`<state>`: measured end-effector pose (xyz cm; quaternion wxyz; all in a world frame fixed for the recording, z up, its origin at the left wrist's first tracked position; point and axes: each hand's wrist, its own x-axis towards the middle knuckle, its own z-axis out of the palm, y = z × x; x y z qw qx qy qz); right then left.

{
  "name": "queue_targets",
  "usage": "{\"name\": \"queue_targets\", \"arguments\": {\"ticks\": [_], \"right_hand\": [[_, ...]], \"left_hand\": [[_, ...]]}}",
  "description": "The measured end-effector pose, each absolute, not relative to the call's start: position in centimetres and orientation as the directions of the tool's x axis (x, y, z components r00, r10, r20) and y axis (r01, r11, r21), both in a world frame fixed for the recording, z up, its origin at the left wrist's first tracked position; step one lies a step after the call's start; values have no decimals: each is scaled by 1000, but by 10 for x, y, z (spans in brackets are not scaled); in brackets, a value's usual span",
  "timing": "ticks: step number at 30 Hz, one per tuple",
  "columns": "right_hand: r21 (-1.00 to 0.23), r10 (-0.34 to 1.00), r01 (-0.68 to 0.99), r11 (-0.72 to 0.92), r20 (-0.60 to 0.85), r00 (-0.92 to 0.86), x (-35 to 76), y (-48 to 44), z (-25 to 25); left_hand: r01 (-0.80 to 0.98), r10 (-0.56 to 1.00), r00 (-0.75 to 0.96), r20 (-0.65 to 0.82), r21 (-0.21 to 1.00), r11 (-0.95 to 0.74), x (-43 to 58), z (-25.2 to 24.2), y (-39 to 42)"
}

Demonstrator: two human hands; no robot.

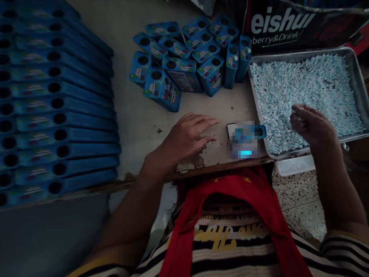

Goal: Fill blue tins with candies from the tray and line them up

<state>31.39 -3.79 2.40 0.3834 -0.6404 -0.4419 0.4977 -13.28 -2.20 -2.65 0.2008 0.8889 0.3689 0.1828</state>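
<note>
My left hand [191, 134] is over the table with its fingers apart and nothing in them. To its right, a blue box [261, 131] with a dark round hole lies near the table's front edge, partly hidden by a blurred patch. My right hand [313, 125] is closed on a few small white pellets [300, 119] above a metal tray [261, 109]. Loose white and pale blue pellets [311, 84] fill the tray. Several blue boxes [183, 73] with round holes in their tops stand beyond my left hand. White pellets show at the holes of two of them.
A long stack of blue boxes [86, 115] takes up the table's left side. A black printed carton [288, 29] stands behind the tray. The wooden front edge [213, 169] of the table runs close to my red apron [184, 227]. A white container [295, 165] sits below the tray.
</note>
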Motion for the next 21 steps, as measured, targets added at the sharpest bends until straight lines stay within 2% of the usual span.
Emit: {"name": "queue_targets", "arguments": {"ticks": [2,7,9,13,15,17,19,21], "right_hand": [[-934,956,209,-290,-273,104,297,-41,35],[-947,947,36,-320,-319,38,261,-42,59],[-953,954,54,-299,-297,35,256,-40,62],[-936,994,335,-104,-84,75,263,-32,57],[-855,999,519,-2,24,43,272,-27,52],[-793,998,608,42,66,17,279,-22,45],[-848,996,531,9,52,67,280,-17,36],[-949,986,307,-71,-20,166,275,-10,26]], "left_hand": [[575,745,642,182,529,-624,-130,-30,-26],[583,817,558,144,633,-510,-119,-37,-38],[563,845,510,161,680,-470,-107,-39,-43],[497,878,435,198,760,-418,-69,-46,-52],[463,885,423,197,792,-397,-50,-52,-53],[429,883,433,181,820,-379,-36,-55,-49],[414,868,457,194,817,-401,-29,-52,-38],[443,829,498,254,747,-495,-25,-39,-16]]}}
